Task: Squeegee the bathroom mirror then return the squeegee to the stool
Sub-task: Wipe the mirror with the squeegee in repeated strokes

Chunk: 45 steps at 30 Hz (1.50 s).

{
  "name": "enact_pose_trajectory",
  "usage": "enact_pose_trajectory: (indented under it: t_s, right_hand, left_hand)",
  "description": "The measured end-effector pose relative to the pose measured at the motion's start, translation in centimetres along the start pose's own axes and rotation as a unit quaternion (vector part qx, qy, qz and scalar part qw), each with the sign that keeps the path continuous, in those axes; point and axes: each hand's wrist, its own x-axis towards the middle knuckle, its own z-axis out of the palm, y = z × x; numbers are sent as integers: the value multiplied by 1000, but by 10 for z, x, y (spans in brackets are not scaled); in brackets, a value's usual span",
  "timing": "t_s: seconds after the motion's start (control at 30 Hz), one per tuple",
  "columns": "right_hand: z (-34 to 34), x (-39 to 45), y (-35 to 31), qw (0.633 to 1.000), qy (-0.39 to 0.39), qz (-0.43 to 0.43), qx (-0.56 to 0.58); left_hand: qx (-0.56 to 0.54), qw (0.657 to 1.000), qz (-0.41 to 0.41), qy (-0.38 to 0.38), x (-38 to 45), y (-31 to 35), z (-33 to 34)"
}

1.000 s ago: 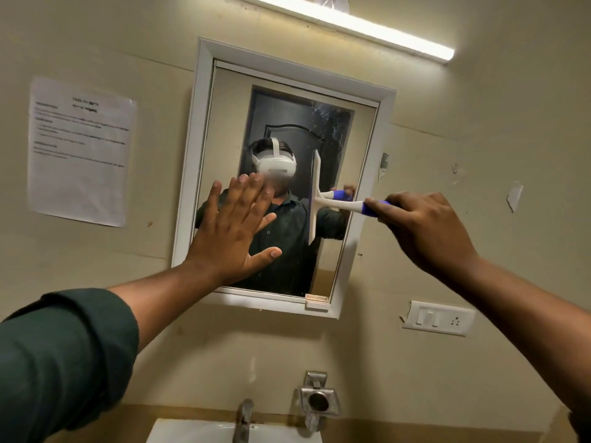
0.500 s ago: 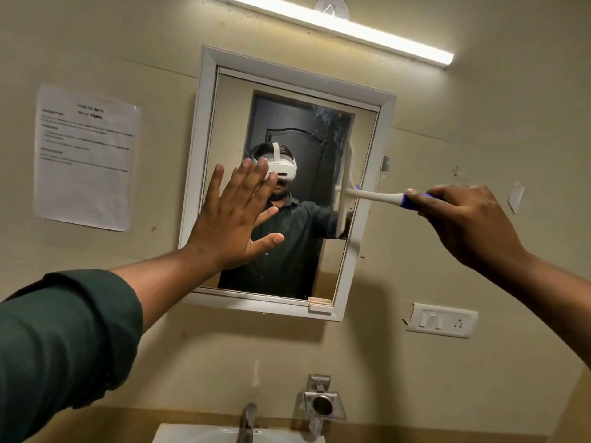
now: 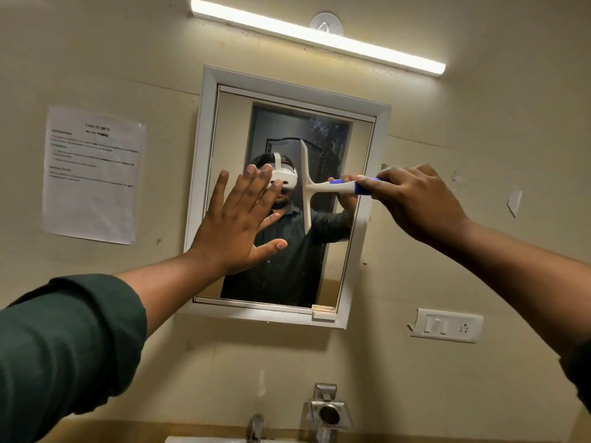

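Note:
A white-framed mirror (image 3: pixel 358 193) hangs on the beige wall. My left hand (image 3: pixel 236 222) lies flat, fingers spread, on the left half of the glass. My right hand (image 3: pixel 412 199) grips the blue end of a white squeegee (image 3: pixel 316 187) by its handle. The squeegee's blade stands upright against the right half of the glass, near mid-height. Smears show on the upper right of the glass. No stool is in view.
A printed sheet (image 3: pixel 92 174) is taped to the wall left of the mirror. A tube light (image 3: pixel 316 36) runs above it. A switch plate (image 3: pixel 447 326) sits at lower right. Below are a tap (image 3: pixel 256 426), a metal fitting (image 3: pixel 329 414) and a basin edge (image 3: pixel 204 439).
My right hand carried the squeegee off to the mirror's right frame, then back left onto the glass. My left hand stayed flat on the mirror. The camera tilted up slightly.

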Motion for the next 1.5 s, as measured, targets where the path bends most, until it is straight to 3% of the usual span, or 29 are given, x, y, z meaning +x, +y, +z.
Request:
enact_pose_trajectory:
  t_s: [0.33,0.5,0.73,1.07,1.23,1.5]
  right_hand:
    - [-11,-32,18,999,38,21,5]
    - [-14,4,-15,998,62,-11,13]
    - [-5,54,-56,998,26,-39,-31]
    - [8,6,-10,998,-5,-4,-69]
    - [5,-15,8,998,27,8,-57]
    - [-14,47,-29,993,59,-90,-37]
  left_hand:
    - [0,1000,6,-6,-11,2,-8]
    - [6,1000,3,2,-9,-1,-9]
    - [-7,1000,7,13,-7,2,-14]
    - [-6,1000,7,0,-15,-13,-15]
    - [-2,1000,4,-10,-24,-21,-19]
    - [9,1000,15,-4,-25,-32,-19]
